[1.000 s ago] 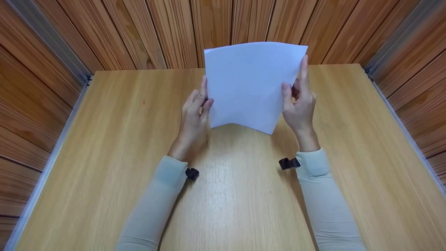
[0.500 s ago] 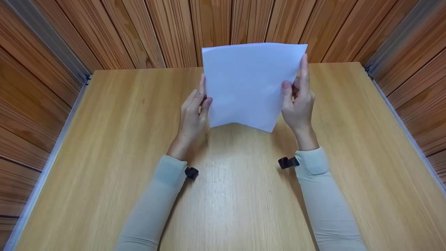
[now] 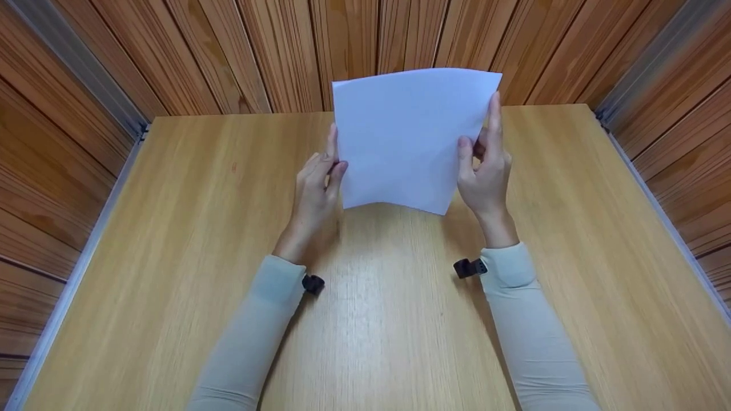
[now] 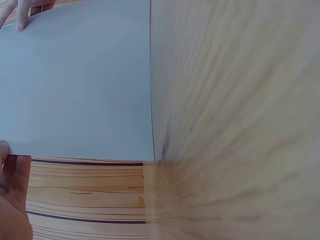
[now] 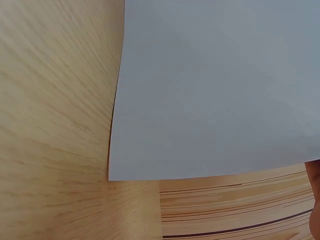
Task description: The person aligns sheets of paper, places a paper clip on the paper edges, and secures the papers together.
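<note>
A blank white sheet of paper (image 3: 405, 137) is held up near the back of the table, its top and bottom edges bowed upward in the middle. My left hand (image 3: 315, 182) pinches its left edge, thumb in front and the other fingers behind. On the opposite edge my right hand (image 3: 486, 171) grips the paper, thumb on the near face and index finger pointing up along the side. In the left wrist view the paper (image 4: 80, 85) fills the upper left, with part of the left hand (image 4: 12, 200) below it. The right wrist view shows the paper's lower corner (image 5: 150, 155) close over the table.
The light wooden table (image 3: 371, 319) stretches out under both arms. Plank walls (image 3: 285, 51) rise behind it and at both sides, with grey metal strips (image 3: 80, 268) along the side edges. Each wrist carries a small black camera (image 3: 469, 268).
The paper stays in both hands at nearly the same spot. Its top edge flattened slightly, then bowed again, and the right hand has shifted a little to the left.
</note>
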A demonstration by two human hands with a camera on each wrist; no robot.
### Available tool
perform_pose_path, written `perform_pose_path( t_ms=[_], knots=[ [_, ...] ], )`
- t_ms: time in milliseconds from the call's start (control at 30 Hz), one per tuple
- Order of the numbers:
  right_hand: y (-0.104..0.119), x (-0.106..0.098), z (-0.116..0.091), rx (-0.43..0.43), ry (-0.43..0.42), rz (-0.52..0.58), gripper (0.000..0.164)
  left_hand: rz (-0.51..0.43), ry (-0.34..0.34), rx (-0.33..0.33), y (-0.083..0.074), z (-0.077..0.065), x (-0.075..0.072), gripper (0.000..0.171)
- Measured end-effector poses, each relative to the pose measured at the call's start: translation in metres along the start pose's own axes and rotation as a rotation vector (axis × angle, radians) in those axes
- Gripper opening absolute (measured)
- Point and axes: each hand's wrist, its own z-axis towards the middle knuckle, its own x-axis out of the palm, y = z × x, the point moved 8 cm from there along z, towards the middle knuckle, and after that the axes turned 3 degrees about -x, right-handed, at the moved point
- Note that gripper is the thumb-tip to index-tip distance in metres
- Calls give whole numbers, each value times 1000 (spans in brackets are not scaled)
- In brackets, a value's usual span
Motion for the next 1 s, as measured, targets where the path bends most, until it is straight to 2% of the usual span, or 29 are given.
perform_pose_path(
  t_ms=[233, 333, 500, 600, 733, 1000],
  knots=[
    [0, 0, -1, 10, -4, -21, 65, 11, 26, 1, -2, 1, 3, 43],
    [-1, 1, -1, 28, 13, -7, 66, 25, 13, 9, -3, 0, 2, 38],
    [-3, 4, -2, 57, 41, 1, 67, 23, 30, 17, -3, 0, 3, 50],
    [-4, 4, -3, 60, 48, -4, 68, 22, 28, 19, -2, 1, 3, 42],
    [-4, 5, -4, 56, 56, -12, 68, 24, 22, 22, -1, 0, 2, 18],
    [-5, 7, -5, 42, 79, -1, 70, 29, 30, 12, -1, -1, 2, 25]
  ],
)
